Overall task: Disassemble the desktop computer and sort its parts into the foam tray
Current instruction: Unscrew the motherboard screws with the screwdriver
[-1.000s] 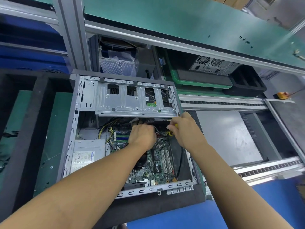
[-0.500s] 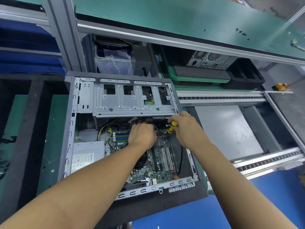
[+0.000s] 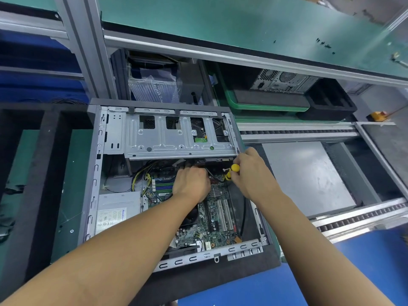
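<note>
Holding yellow screwdriver (image 3: 232, 171), right hand (image 3: 254, 176) inside computer (image 3: 176, 140).

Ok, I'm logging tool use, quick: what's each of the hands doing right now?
Left hand: fingers curled down inside the open grey metal computer case; whether they grip anything cannot be told.
Right hand: holding the yellow-handled screwdriver.

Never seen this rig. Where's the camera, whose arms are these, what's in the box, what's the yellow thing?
No robot: one camera on a person's head, looking down at their own arms. An open computer case lies on its side; a black foam tray shows to the left. Inside are the circuit board, a grey power supply and a metal drive cage. The right hand grips a yellow-handled screwdriver. The left hand reaches under the cage; what it holds is hidden.
</note>
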Available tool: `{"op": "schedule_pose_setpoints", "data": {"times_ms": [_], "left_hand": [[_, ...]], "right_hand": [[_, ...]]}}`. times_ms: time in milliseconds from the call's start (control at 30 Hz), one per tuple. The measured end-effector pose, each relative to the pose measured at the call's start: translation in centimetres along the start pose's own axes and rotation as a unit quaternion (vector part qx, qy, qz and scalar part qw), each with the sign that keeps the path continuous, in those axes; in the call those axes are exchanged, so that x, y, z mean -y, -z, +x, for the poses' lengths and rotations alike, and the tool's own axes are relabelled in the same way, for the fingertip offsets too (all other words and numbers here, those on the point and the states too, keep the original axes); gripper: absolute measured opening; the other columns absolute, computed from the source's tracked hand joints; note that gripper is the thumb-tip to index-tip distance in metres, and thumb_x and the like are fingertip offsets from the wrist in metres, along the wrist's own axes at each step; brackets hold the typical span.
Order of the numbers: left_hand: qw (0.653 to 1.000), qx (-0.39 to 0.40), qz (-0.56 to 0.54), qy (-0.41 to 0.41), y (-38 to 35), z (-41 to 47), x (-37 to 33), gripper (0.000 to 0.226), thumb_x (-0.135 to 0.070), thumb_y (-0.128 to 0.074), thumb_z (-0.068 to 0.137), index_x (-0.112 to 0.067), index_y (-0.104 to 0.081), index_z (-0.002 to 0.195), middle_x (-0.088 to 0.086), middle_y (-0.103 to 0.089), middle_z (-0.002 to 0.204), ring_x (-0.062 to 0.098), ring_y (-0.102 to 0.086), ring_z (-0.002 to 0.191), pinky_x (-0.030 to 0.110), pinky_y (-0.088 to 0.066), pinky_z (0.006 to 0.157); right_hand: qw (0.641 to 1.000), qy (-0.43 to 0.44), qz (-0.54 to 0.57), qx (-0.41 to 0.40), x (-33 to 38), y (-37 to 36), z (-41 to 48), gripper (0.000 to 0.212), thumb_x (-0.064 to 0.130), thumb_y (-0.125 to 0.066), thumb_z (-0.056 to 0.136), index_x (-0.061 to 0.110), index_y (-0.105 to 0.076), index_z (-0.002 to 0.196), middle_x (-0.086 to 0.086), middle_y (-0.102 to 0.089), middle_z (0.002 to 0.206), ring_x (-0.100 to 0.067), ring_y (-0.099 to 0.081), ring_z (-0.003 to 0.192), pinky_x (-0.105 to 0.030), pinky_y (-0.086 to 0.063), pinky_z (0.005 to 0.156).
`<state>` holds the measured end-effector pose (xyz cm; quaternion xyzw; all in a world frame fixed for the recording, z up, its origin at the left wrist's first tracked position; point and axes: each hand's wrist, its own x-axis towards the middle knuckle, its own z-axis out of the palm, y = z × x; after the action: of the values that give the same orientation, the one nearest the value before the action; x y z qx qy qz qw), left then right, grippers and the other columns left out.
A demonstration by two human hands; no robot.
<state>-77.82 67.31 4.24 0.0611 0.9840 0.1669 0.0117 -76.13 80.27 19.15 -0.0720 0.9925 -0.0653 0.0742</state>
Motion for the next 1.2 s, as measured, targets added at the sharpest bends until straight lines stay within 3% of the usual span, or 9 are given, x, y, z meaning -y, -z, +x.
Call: {"op": "schedule_pose_setpoints", "data": {"times_ms": [100,233,433,600,733,833,1000,1100,1200], "left_hand": [[1.0,0.006,-0.005,0.008,0.0,0.0,0.0,0.027,-0.029,-0.044,0.09,-0.019,-0.068,0.084,0.009,-0.07,0.089,0.03,-0.063,0.083,0.035,-0.033,0.07],[1.0,0.012,-0.008,0.015,0.2,-0.1,-0.1,0.025,-0.029,-0.045,0.09,-0.021,-0.068,0.084,0.008,-0.07,0.089,0.029,-0.063,0.084,0.036,-0.035,0.072],[1.0,0.018,-0.013,0.015,0.3,-0.1,-0.1,0.025,-0.03,-0.046,0.092,-0.019,-0.066,0.086,0.01,-0.07,0.09,0.031,-0.062,0.086,0.038,-0.04,0.076],[1.0,0.013,-0.02,0.011,0.1,-0.1,0.0,0.026,-0.029,-0.045,0.091,-0.018,-0.067,0.084,0.009,-0.07,0.089,0.031,-0.063,0.084,0.038,-0.041,0.076],[1.0,0.008,-0.019,0.007,-0.1,0.0,0.1,0.025,-0.029,-0.045,0.089,-0.019,-0.067,0.081,0.008,-0.07,0.087,0.03,-0.063,0.082,0.037,-0.04,0.074],[1.0,0.007,-0.02,0.008,-0.2,0.0,0.0,0.025,-0.028,-0.045,0.089,-0.019,-0.067,0.082,0.009,-0.07,0.087,0.03,-0.062,0.082,0.037,-0.04,0.073],[1.0,0.006,-0.019,0.011,-0.1,0.0,-0.1,0.025,-0.028,-0.046,0.09,-0.019,-0.069,0.085,0.009,-0.07,0.089,0.03,-0.062,0.084,0.038,-0.04,0.074],[1.0,0.006,-0.016,0.014,-0.1,0.0,-0.2,0.024,-0.028,-0.047,0.089,-0.019,-0.069,0.084,0.009,-0.07,0.088,0.03,-0.062,0.084,0.037,-0.036,0.072],[1.0,0.006,-0.014,0.012,-0.1,-0.1,-0.2,0.023,-0.028,-0.048,0.087,-0.019,-0.069,0.082,0.009,-0.07,0.086,0.031,-0.061,0.082,0.037,-0.032,0.069]], "right_hand": [[1.0,-0.003,0.009,0.014,0.1,0.3,-0.1,0.025,0.005,-0.059,0.093,0.014,-0.062,0.117,-0.008,-0.051,0.116,-0.031,-0.058,0.098,-0.04,-0.051,0.084],[0.999,-0.009,0.027,0.027,0.3,0.0,-0.4,0.04,-0.008,-0.053,0.088,0.016,-0.064,0.118,-0.009,-0.046,0.113,-0.03,-0.054,0.088,-0.039,-0.051,0.079],[0.998,-0.007,0.063,-0.023,0.9,-0.8,-0.7,0.019,0.026,-0.064,0.095,0.013,-0.071,0.106,-0.008,-0.045,0.109,-0.026,-0.054,0.093,-0.033,-0.046,0.091],[0.998,-0.008,0.055,-0.033,0.5,-0.3,-0.2,0.031,0.008,-0.062,0.093,0.012,-0.059,0.124,-0.01,-0.053,0.112,-0.028,-0.056,0.102,-0.039,-0.047,0.086],[0.997,-0.036,0.055,-0.028,0.4,-0.2,-0.1,0.026,0.012,-0.063,0.094,0.006,-0.062,0.119,-0.01,-0.051,0.117,-0.028,-0.059,0.1,-0.037,-0.048,0.089],[0.998,-0.039,0.034,-0.019,0.6,-0.2,-0.1,0.021,0.017,-0.062,0.096,0.009,-0.064,0.115,-0.009,-0.05,0.112,-0.03,-0.059,0.093,-0.038,-0.051,0.082],[0.999,-0.025,0.04,0.015,0.5,-0.1,-0.1,0.034,-0.003,-0.055,0.092,0.015,-0.066,0.118,-0.008,-0.048,0.113,-0.029,-0.058,0.093,-0.039,-0.051,0.084],[0.998,-0.004,0.056,-0.005,0.5,-0.3,-0.4,0.017,0.015,-0.066,0.092,0.013,-0.07,0.109,-0.005,-0.044,0.105,-0.024,-0.055,0.084,-0.032,-0.047,0.083],[0.998,0.003,0.059,-0.017,0.6,-0.5,-0.4,0.017,0.021,-0.064,0.095,0.009,-0.073,0.102,-0.005,-0.045,0.099,-0.025,-0.053,0.088,-0.033,-0.045,0.082]]}}
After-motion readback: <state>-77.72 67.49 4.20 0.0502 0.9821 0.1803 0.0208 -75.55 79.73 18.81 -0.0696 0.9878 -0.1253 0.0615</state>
